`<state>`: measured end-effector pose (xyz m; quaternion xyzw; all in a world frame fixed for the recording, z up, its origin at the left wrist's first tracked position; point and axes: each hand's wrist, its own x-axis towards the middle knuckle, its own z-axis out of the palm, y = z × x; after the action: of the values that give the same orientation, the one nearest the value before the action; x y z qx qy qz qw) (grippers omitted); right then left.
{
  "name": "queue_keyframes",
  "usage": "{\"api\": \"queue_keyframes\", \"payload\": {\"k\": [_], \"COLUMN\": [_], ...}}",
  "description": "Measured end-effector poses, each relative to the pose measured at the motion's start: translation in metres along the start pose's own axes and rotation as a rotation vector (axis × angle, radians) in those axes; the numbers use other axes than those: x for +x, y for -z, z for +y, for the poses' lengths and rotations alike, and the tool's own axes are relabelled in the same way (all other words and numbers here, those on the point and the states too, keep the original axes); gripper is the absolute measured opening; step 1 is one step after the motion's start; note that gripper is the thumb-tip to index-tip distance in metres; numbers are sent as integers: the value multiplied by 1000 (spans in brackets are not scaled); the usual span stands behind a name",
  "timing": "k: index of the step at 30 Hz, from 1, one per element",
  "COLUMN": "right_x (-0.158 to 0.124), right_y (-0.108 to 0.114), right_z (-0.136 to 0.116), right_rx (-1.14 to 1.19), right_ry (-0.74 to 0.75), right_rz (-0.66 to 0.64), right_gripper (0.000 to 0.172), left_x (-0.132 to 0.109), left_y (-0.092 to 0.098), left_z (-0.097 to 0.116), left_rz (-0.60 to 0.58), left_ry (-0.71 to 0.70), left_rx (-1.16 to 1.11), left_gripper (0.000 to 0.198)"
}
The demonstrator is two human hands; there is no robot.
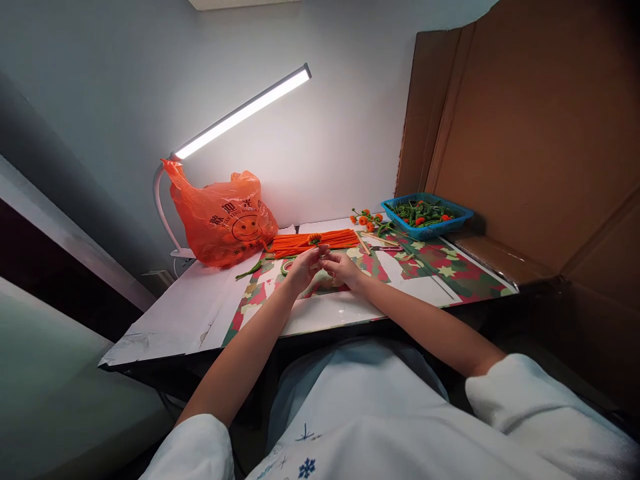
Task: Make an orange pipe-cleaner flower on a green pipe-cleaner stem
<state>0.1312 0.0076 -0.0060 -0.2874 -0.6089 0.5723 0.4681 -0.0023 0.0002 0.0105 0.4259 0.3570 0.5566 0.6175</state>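
Both hands meet over the middle of the table. A small orange flower with a green base stands just above the fingertips of my left hand, whose fingers are closed on it from below. My right hand is closed in a pinch close by, its fingertips near those of the left; what lies between them is too small to tell. Behind the hands lies a bundle of orange pipe cleaners. A roll of green tape sits beside my left hand, partly hidden by it.
A blue basket of green stems and orange flowers stands at the back right, with loose flowers beside it. Pink-handled scissors lie nearer. An orange plastic bag and lit lamp are left; cardboard walls the right.
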Motion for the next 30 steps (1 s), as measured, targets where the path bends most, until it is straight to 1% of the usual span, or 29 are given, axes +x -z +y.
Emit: {"api": "queue_keyframes", "payload": {"k": [3,7,9,13,16,22,26,30], "right_x": [1,2,2,3,3,1,-2,-4], "right_y": [3,6,8,10,11,12,12,11], "right_z": [-2,-2,-1,0,0,0,-1,-3], "right_rx": [133,178,168,113,65,16,-46,-104], "right_ry": [-60,-112,-120,-121,-138,-126,-147,-106], "right_rz": [-84,-138,-142,-147,-151,-155,-148,-155], "right_gripper": [29,30,29,27,24,23,20,19], "left_x": [1,1,2,4,7,10,11,9], "left_y": [2,4,4,4,5,8,9,7], "left_z": [0,0,0,-2,-3,-6,-7,-6], "left_rz": [-53,-78,-69,-7,27,38,48,57], "left_ry": [-14,-67,-86,-111,-152,-228,-208,-179], "left_rx": [-3,0,4,36,98,217,220,188], "left_gripper": [23,28,32,41,40,36,37,39]}}
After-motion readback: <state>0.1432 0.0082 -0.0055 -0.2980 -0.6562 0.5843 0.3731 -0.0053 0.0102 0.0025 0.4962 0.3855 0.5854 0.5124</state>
